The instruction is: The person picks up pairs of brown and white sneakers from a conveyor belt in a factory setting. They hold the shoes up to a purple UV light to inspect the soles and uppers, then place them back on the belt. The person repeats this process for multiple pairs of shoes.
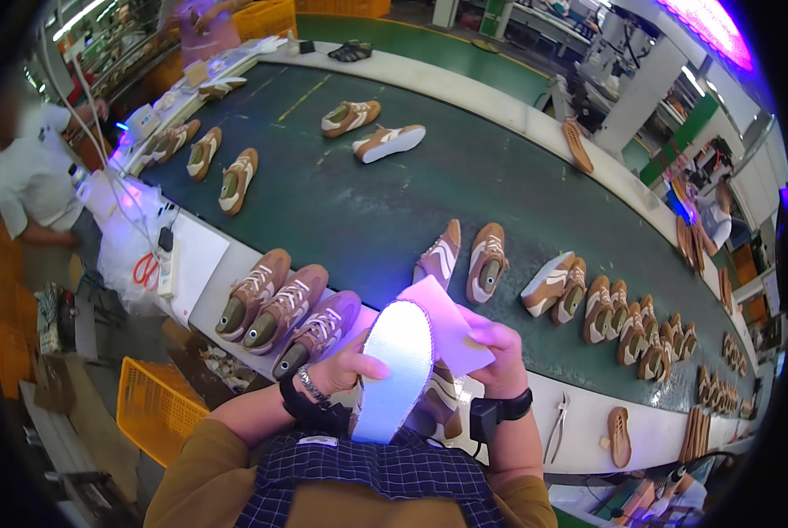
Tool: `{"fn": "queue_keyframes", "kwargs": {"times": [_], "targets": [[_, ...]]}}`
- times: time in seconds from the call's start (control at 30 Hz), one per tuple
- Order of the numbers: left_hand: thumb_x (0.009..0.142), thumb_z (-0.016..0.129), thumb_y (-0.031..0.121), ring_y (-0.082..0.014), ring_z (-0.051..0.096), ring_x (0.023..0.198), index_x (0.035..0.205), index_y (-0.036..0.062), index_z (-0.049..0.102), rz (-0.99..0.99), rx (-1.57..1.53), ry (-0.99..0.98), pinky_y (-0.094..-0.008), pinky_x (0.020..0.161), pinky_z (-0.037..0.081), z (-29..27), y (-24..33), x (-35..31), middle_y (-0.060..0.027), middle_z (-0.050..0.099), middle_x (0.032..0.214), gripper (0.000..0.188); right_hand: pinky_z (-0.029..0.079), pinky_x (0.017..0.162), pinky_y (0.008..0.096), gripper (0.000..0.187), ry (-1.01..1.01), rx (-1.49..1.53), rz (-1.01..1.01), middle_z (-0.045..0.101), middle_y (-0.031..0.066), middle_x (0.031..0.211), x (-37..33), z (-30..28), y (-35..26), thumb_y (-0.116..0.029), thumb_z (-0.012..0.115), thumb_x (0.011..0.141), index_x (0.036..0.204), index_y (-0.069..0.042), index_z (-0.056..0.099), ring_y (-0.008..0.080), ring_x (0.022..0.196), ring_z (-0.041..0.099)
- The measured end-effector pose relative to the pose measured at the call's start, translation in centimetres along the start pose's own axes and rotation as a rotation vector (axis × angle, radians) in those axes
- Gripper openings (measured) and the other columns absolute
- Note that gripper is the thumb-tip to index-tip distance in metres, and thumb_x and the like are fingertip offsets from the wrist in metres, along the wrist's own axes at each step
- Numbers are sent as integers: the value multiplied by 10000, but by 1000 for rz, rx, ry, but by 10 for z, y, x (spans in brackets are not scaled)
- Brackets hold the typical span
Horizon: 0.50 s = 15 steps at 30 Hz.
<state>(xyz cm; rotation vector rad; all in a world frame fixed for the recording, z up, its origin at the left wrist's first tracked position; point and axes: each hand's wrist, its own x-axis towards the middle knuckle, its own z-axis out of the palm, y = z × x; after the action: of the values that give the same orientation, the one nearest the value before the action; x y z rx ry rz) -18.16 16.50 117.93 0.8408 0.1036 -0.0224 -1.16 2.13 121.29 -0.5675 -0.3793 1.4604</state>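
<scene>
My left hand (345, 370) grips a white insole (397, 365) with a stitched rim, its thumb lying on the pale face, which glows under bright bluish light. Between the fingers and thumb of my right hand (499, 352) is a thin pink sheet (447, 321), touching or overlapping the insole's right edge. A brown and white shoe (443, 400) shows partly behind both. Three brown sneakers (293, 308) stand side by side left of my left hand. Past the pink sheet, two more shoes (486, 264) rest on the dark green belt (359, 202).
Several shoes (601, 308) line the belt to the right. On the white near ledge lie pliers (557, 427) and a brown outsole (620, 437). A yellow crate (152, 414) and red-handled scissors (145, 268) are at left. Another person (37, 167) stands far left.
</scene>
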Motion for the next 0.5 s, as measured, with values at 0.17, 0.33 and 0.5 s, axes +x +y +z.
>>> {"fn": "queue_keyframes", "kwargs": {"times": [0.17,0.33,0.5], "targets": [[651,646,212,-194,553,1031,1270,-10,422,15,38,-12,-314,902,433,-8,-7,0,-111,565,1143,694,442,849,333,756,9,-71,54,478,177,1239,-5,-6,-4,-234,520,722,1365,74,268,244,1024,538],[669,652,229,-186,547,1035,1264,-8,430,39,98,-28,-314,907,428,-4,-9,5,-103,567,1130,678,413,917,331,856,127,-206,-46,442,157,1299,1,20,-6,-226,607,666,1401,21,244,250,1137,487],[675,657,250,-183,547,1035,1264,-3,430,31,126,-13,-313,908,428,-1,-7,0,-99,563,1135,680,353,1010,333,957,8,-271,-76,424,157,1327,15,14,2,-312,721,620,1396,7,262,252,1230,431]]}}
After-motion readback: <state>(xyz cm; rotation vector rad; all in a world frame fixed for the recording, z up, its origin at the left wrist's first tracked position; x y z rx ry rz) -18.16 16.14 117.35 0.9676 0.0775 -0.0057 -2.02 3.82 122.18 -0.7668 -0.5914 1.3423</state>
